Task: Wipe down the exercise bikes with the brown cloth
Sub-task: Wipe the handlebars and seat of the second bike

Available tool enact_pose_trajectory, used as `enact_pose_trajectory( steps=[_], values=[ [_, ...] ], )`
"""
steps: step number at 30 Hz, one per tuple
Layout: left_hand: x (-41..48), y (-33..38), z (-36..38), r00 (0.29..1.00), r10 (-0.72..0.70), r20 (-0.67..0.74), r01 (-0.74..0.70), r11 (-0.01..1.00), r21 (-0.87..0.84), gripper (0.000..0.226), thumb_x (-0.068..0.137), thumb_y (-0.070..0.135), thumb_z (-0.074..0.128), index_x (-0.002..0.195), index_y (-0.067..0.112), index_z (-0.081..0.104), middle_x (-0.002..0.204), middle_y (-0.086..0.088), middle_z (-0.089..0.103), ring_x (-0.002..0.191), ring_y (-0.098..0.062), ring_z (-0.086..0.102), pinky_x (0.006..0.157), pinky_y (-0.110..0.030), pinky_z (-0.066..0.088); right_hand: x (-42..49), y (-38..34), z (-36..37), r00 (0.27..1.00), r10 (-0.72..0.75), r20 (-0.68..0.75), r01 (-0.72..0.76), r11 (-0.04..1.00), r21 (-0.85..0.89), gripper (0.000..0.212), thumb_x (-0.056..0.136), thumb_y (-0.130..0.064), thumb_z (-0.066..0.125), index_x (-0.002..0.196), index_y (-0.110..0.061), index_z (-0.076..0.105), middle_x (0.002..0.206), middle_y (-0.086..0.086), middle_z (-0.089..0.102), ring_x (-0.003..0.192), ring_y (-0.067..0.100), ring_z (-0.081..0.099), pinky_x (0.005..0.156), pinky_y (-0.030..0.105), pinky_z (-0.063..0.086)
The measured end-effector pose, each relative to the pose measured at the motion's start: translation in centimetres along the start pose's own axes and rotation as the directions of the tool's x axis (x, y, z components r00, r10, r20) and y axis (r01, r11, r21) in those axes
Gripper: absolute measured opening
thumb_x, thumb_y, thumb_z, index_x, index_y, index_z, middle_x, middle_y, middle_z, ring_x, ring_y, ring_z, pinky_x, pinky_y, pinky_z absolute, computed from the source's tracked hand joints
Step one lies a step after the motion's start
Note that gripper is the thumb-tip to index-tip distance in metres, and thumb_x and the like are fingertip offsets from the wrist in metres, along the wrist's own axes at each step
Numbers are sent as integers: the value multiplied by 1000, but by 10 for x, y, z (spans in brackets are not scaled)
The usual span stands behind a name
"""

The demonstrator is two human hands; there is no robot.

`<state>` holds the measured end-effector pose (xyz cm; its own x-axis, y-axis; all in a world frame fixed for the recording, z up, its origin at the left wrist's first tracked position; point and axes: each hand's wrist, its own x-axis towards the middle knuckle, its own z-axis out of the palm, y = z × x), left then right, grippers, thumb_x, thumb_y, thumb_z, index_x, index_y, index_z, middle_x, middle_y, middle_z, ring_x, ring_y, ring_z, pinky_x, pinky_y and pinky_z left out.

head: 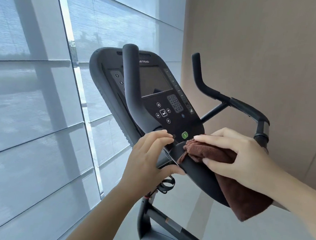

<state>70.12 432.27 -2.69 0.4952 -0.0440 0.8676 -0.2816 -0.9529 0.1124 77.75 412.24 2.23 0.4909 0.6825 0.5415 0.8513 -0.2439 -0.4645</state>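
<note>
A black exercise bike stands in front of me, its console [156, 87] tilted with a dark screen, keypad and a green button [184, 135]. My right hand [234, 154] is shut on the brown cloth [242, 194], pressing its bunched end against the console's lower right edge while the rest hangs down. My left hand [148, 157] grips the console's lower left edge, thumb underneath and fingers on top. Black handlebars rise on the left [131, 83] and the right [230, 102].
A large window wall with translucent blinds [32, 91] fills the left. A beige wall [262, 52] is close behind the bike on the right. The bike's frame [164, 222] runs down below the console over a pale floor.
</note>
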Motion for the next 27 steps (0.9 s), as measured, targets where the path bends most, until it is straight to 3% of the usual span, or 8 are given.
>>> enact_pose_trajectory(
  steps=[6,9,14,18,22,24,27],
  values=[
    [21,-41,-19,997,-66,-28,70,983,167,85,64,65,58,115,-3,56,127,-18,50,124,-32,42,102,-43,35,41,-1,11,994,-6,-110,24,986,164,47,72,-21,70,111,-46,61,102,-13,63,99,-5,56,86,2,34],
    [34,-64,-27,988,-151,-25,153,969,192,102,57,67,62,127,-6,45,139,-21,37,131,-36,33,104,-49,31,74,-6,32,997,-61,-43,68,983,169,51,74,-17,72,111,-47,58,104,-11,61,100,-3,55,90,7,35],
    [56,-95,-39,979,-188,73,174,971,164,124,49,74,54,140,-2,20,150,-13,15,138,-26,15,110,-43,21,116,-11,55,985,-161,-58,170,957,236,50,75,-16,72,115,-42,59,106,-10,60,102,-3,55,91,6,35],
    [73,-111,-47,980,-164,116,153,983,103,129,40,76,62,141,14,11,152,1,9,140,-17,10,110,-49,26,156,-25,85,921,-156,-357,280,903,326,47,77,-14,70,119,-34,58,107,-5,57,102,-8,52,89,2,32],
    [79,-120,-48,978,-153,142,143,986,81,134,39,83,55,144,18,5,153,9,1,140,-4,3,112,-36,21,208,-43,93,802,-72,-593,345,866,362,47,81,-12,67,125,-25,53,107,4,50,98,-5,49,95,5,33],
    [78,-122,-48,978,-144,153,131,987,94,134,41,85,51,144,16,2,153,10,-5,139,-2,0,110,-34,21,226,-48,87,785,-39,-619,357,844,399,47,83,-11,65,127,-20,52,107,8,49,96,-4,49,96,6,32],
    [79,-124,-48,982,-121,144,113,991,65,135,41,81,58,145,14,6,154,10,-3,139,-3,4,109,-30,25,220,-37,78,865,-182,-468,388,834,392,49,82,-11,67,126,-26,52,108,7,54,97,-7,51,92,5,32]
  ],
)
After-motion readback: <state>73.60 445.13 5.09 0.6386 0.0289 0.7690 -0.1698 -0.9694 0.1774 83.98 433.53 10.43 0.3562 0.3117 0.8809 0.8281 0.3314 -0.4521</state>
